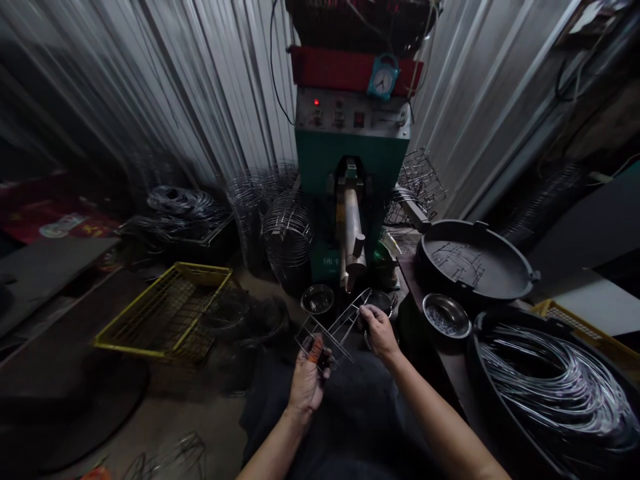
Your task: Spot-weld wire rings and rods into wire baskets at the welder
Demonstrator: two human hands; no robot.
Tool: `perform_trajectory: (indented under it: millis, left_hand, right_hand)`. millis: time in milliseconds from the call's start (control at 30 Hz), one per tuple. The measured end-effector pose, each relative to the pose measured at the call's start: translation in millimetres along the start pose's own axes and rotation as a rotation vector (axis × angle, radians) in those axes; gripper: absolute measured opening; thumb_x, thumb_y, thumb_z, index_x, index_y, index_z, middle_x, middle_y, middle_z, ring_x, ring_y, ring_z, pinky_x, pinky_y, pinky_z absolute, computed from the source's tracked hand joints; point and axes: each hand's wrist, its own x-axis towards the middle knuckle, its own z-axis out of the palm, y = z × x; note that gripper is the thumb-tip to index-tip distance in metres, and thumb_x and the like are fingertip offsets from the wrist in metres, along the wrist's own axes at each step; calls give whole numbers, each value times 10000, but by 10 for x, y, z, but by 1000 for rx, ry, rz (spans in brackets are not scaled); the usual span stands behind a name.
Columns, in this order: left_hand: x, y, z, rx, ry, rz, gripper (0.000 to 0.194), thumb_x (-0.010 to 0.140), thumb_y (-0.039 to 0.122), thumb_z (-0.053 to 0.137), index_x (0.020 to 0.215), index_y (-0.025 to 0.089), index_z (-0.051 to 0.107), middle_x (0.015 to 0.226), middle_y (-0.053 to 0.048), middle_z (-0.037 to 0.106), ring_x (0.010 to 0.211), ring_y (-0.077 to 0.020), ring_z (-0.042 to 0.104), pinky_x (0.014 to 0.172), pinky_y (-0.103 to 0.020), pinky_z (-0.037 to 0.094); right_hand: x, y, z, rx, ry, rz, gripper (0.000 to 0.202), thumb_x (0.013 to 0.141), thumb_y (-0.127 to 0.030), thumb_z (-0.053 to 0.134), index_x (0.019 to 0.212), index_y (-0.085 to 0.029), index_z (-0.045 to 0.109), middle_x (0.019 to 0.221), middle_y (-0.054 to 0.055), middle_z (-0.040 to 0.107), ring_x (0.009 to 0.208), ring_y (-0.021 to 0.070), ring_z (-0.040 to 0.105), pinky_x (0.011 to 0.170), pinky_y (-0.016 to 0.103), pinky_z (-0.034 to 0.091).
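A wire frame [327,331] of thin crossed metal rods lies across my two hands, in front of the green welding machine [320,153]. My left hand [309,380] is closed on its near left part, and an orange wrap shows on one finger. My right hand [379,331] pinches the frame's far right end. That end is close below the tip of the machine's metal arm [353,240]. Whether the rod ends touch the tip, I cannot tell. Two small metal bowls stand beyond the hands, the left bowl [317,299] in plainer sight.
Yellow wire basket [165,353] at the left; stacked wire rings [287,230] beside the machine. On the right stand a round black pan [475,253] with thin wire pieces, a steel bowl [447,315] of small parts, and a black tub holding large wire hoops [560,380].
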Motion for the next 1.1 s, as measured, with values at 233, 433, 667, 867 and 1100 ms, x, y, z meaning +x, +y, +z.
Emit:
perform_trajectory:
  millis: [233, 433, 667, 867, 1100]
  left_hand:
    - [94, 70, 26, 13, -28, 27, 519, 498, 392, 761, 902, 195, 503, 571, 43, 563, 462, -85, 522, 336, -134, 268]
    - [123, 129, 54, 2, -19, 25, 526, 470, 383, 774, 882, 196, 506, 556, 49, 554, 446, -82, 515, 330, -134, 253]
    - [138, 160, 72, 11, -36, 19, 505, 478, 387, 770, 858, 193, 501, 548, 40, 563, 446, -85, 517, 348, -142, 266]
    - [156, 207, 112, -5, -33, -11, 501, 459, 375, 779, 827, 198, 490, 535, 51, 551, 437, -77, 507, 345, -137, 264]
    - [111, 249, 158, 29, -40, 15, 424, 507, 358, 755, 804, 189, 503, 555, 49, 552, 437, -78, 513, 352, -143, 287]
  right_hand:
    - [119, -18, 40, 44, -9, -18, 291, 721, -424, 574, 598, -174, 486, 531, -41, 411, 497, 91, 370, 490, 221, 301]
    - [198, -19, 60, 138, -11, 10, 282, 688, -407, 618, 605, -167, 496, 526, -50, 419, 478, 76, 362, 473, 206, 294]
    - [243, -48, 92, 192, -16, 52, 288, 651, -405, 649, 586, -164, 505, 531, -51, 441, 469, 67, 371, 457, 201, 305]
    - [274, -93, 106, 215, 1, 89, 293, 620, -391, 679, 586, -156, 508, 516, -57, 438, 451, 57, 368, 440, 192, 310]
    - [296, -94, 119, 207, 22, 165, 292, 617, -407, 676, 607, -150, 538, 518, -44, 479, 442, 59, 398, 428, 188, 320]
